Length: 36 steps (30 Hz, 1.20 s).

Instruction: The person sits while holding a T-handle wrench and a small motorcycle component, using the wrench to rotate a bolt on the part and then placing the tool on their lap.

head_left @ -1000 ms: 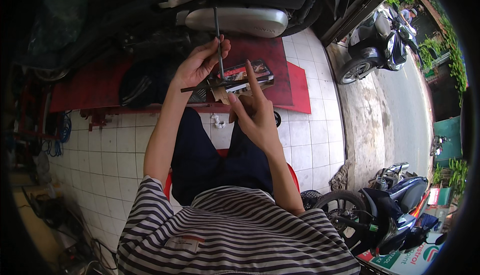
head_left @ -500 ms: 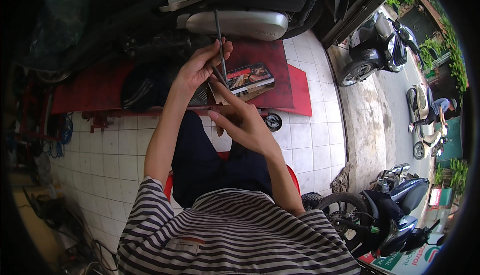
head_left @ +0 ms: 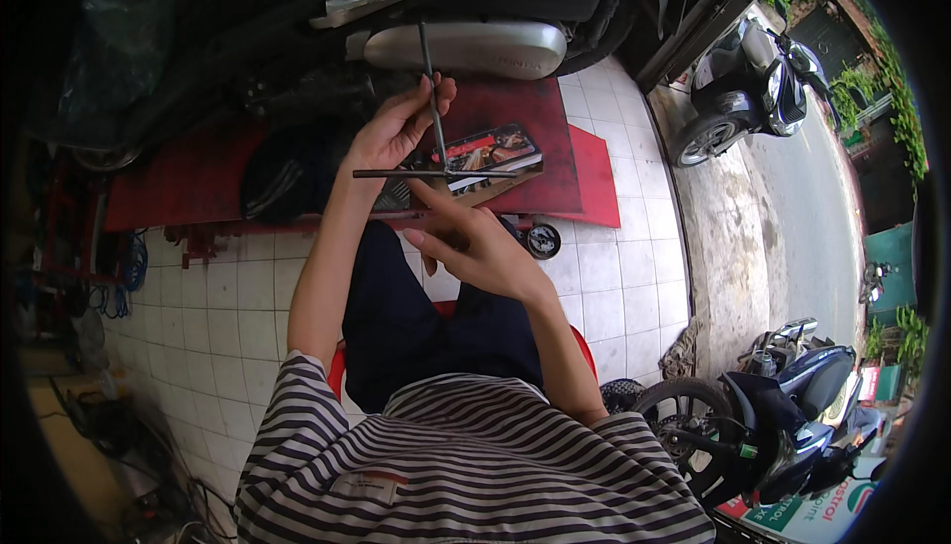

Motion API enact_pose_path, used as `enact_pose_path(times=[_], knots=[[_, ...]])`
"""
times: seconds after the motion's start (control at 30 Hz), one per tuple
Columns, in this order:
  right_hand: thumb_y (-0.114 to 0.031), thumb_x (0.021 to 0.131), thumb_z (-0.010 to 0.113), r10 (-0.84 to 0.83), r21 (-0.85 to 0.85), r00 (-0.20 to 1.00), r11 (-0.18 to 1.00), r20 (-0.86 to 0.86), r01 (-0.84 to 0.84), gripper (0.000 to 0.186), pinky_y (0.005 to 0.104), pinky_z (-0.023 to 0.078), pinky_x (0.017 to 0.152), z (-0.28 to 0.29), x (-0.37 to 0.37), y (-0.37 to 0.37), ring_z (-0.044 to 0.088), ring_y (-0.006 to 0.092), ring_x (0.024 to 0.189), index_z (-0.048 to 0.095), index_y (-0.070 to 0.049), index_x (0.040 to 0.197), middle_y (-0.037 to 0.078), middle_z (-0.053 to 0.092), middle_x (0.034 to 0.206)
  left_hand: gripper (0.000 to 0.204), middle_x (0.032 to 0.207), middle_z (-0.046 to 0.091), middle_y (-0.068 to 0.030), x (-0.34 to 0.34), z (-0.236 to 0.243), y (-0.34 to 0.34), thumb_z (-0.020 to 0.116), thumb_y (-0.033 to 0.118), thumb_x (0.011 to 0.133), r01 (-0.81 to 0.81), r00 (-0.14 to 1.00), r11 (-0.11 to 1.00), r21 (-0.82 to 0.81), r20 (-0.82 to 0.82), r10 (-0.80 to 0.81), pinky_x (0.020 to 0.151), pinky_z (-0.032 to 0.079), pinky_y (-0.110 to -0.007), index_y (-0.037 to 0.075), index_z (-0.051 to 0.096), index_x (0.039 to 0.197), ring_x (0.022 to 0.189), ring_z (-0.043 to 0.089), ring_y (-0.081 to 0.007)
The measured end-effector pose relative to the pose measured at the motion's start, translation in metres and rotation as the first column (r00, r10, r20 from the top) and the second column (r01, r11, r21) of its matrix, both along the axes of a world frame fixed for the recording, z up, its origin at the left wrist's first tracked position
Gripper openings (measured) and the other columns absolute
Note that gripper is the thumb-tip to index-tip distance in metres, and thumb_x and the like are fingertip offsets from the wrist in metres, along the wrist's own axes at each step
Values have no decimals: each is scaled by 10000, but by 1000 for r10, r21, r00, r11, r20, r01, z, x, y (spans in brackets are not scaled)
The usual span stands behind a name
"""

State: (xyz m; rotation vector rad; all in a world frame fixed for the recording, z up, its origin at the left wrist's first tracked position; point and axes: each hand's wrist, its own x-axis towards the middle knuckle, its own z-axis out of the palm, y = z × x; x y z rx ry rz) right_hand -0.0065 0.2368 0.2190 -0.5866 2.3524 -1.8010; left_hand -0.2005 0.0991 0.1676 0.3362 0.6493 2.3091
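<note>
A dark metal T-handle wrench (head_left: 433,110) points away from me, its long shaft reaching up to the silver exhaust cover (head_left: 466,49) of a raised motorbike. My left hand (head_left: 396,126) is closed round the shaft about midway, with thumb and fingertips on it. The crossbar of the wrench lies level, left to right, at the near end. Just below that crossbar is my right hand (head_left: 485,252), fingers stretched and apart; its index fingertip is close to the bar, and I cannot tell if it touches. Whether the wrench's far tip sits on a bolt is unclear.
A boxed set with a printed lid (head_left: 495,153) lies on the red lift platform (head_left: 555,172). A small round black dish (head_left: 542,241) is below the platform's edge. Parked motorbikes stand at the right, one (head_left: 783,405) near, one (head_left: 758,93) by the street.
The wrench's crossbar has turned, from slanting toward me to lying crosswise. My left hand stays on the shaft; my right hand has barely shifted. A scooter rider has moved down along the street.
</note>
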Motion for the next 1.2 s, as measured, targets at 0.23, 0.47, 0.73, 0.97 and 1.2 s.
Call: enact_pose_path(times=[0.23,0.47,0.73,0.97,1.2], knots=[[-171,995,580,-475,30,879,880,22,475,664,298,493,636,-9,13,14,661,168,614,244,12,1537,93,662,647,291,1158,653,-173,4,5,2,608,151,979,-27,1000,999,-47,1,27,807,631,-246,-51,567,1183,927,702,-201],[-169,999,594,38,-19,999,999,11,-38,608,252,454,595,-2,2,-1,550,71,613,330,-82,1540,10,578,669,284,1161,654,-167,-1,-1,3,614,144,975,-32,999,999,-35,5,33,793,631,-239,-50,571,1179,928,701,-191],[-154,1013,557,-468,-62,880,879,86,473,634,238,448,605,-30,8,10,541,67,606,251,-37,1556,19,577,658,271,1159,657,-166,1,1,4,617,145,974,-45,999,994,-98,20,48,788,631,-230,-47,581,1162,935,700,-187],[-180,1016,568,-84,-211,996,974,-23,78,647,227,427,580,-1,4,0,501,65,579,245,-69,1565,1,579,671,284,1160,659,-160,3,3,5,631,152,966,-89,995,993,-80,43,92,760,629,-209,-47,581,1161,887,707,-175],[-189,1023,563,-176,61,977,984,119,170,585,245,455,580,-24,2,13,527,79,592,321,-16,1527,24,574,670,275,1181,631,-181,-4,-1,-2,590,110,984,-28,992,1000,11,125,26,753,656,-256,-71,548,1186,904,715,-233]])
